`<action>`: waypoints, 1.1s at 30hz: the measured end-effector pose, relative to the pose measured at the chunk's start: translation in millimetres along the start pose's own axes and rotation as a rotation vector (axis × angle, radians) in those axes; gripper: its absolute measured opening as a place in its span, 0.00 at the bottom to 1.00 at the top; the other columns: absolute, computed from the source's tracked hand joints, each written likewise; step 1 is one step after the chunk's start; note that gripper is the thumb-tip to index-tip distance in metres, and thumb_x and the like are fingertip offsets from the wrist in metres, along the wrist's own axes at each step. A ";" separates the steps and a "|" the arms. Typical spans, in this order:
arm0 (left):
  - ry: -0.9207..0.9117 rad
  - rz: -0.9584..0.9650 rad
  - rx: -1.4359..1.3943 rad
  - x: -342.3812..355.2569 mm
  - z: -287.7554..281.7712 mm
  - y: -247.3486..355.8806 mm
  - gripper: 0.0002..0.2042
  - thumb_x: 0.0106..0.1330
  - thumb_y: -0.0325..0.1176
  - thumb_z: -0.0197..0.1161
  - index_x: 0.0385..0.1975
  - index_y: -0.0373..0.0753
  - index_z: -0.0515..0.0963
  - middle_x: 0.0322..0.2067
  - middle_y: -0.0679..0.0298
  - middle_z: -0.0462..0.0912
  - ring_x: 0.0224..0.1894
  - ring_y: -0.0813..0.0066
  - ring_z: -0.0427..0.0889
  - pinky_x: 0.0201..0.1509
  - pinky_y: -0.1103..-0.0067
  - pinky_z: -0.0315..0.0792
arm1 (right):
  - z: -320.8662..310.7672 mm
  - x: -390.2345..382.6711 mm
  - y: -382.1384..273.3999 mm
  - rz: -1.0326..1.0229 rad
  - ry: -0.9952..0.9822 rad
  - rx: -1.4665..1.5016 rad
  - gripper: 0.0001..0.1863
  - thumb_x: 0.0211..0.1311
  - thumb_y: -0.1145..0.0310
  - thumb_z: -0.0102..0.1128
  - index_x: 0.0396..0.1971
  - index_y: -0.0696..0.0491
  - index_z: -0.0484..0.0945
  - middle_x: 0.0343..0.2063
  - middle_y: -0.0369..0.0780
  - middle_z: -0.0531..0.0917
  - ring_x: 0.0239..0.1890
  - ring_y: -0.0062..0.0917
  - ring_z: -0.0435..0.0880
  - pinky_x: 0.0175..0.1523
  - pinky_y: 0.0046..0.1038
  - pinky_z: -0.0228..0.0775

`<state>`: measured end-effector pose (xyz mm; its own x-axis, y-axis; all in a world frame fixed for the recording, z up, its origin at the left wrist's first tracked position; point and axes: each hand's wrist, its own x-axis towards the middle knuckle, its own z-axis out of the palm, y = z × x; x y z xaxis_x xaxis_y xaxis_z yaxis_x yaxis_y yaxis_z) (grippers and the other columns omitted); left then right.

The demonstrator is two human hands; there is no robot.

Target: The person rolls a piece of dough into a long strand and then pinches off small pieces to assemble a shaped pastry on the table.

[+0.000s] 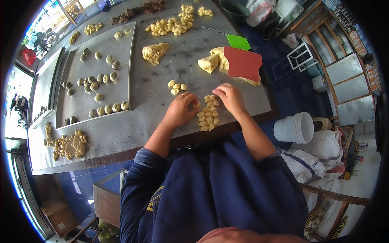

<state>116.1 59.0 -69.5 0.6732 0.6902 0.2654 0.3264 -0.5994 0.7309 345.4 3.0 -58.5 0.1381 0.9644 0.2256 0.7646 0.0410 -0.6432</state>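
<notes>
My left hand [181,109] is curled, with a small piece of pale yellow dough [196,106] held at its fingertips. Across from it, my right hand [230,97] has its fingers drawn together in a pinch; whatever they may hold is hidden. Between the hands lies a cluster of small dough pieces [208,117], packed close on the metal table [158,93]. Just beyond my left hand sits a group of several rounded dough balls [176,86]. Farther back on the right, a red flat scraper [244,64] covers part of a large dough lump [221,56].
A large tray [97,69] with several darker balls is on the left. A rough dough lump [155,53], a green scraper [238,42], more dough pieces [172,26] and a brown crumbly mass [137,12] lie toward the back. White buckets [294,127] stand right of the table.
</notes>
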 end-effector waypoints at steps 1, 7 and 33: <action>0.012 -0.069 -0.053 -0.3 -0.8 1.9 0.13 0.56 0.29 0.70 0.42 0.39 0.80 0.36 0.61 0.83 0.37 0.61 0.81 0.44 0.69 0.75 | -0.9 1.8 2.5 -0.004 0.033 0.022 0.08 0.58 0.68 0.67 0.27 0.57 0.83 0.32 0.43 0.83 0.35 0.40 0.82 0.43 0.35 0.73; 0.189 -0.126 -0.214 0.4 -2.9 4.1 0.11 0.61 0.27 0.66 0.43 0.37 0.80 0.35 0.57 0.85 0.34 0.64 0.85 0.38 0.74 0.77 | -3.1 1.0 -0.7 0.005 -0.224 0.059 0.11 0.52 0.70 0.72 0.32 0.56 0.79 0.33 0.43 0.83 0.40 0.38 0.82 0.45 0.36 0.73; 0.366 -0.243 -0.576 -10.6 -43.3 37.3 0.16 0.69 0.19 0.52 0.54 0.36 0.76 0.33 0.65 0.80 0.30 0.79 0.79 0.34 0.83 0.73 | -73.3 -34.0 -22.8 0.137 0.014 0.860 0.22 0.75 0.67 0.50 0.65 0.57 0.69 0.32 0.31 0.76 0.28 0.09 0.68 0.35 0.12 0.64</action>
<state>92.4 46.9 -17.8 0.3279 0.9287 0.1733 -0.0313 -0.1727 0.9845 369.5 -49.8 2.1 0.2066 0.9721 0.1110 0.0009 0.1132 -0.9936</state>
